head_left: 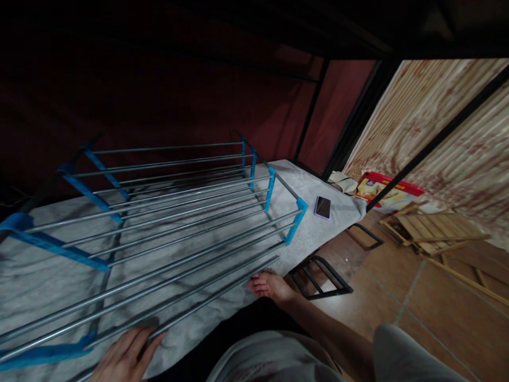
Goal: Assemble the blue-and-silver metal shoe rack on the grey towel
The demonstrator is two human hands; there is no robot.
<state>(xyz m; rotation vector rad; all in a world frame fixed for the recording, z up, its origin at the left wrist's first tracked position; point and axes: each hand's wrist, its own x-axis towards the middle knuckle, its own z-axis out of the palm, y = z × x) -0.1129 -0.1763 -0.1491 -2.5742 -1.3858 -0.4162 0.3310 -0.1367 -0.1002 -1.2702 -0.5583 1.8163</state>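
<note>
A drying rack with several grey metal rods (191,209) and blue plastic brackets (295,222) lies across a grey cloth-covered bed (222,313). Along its near side runs one more grey rod (222,289), whose right end stops free of any bracket. My left hand (125,354) is closed on this rod at lower left, the rod passing between thumb and fingers. Close to the rod's free end is my right hand (267,285), resting by the cloth edge with its fingers loosely extended. Whether those fingertips touch the rod I cannot tell.
A phone (322,207) lies on the cloth to the right of the rack. Black metal posts (312,111) rise around the bed. On the tiled floor are a black metal frame (322,278), a folded wooden chair (441,231) and a red box (389,191) before a patterned curtain (449,122).
</note>
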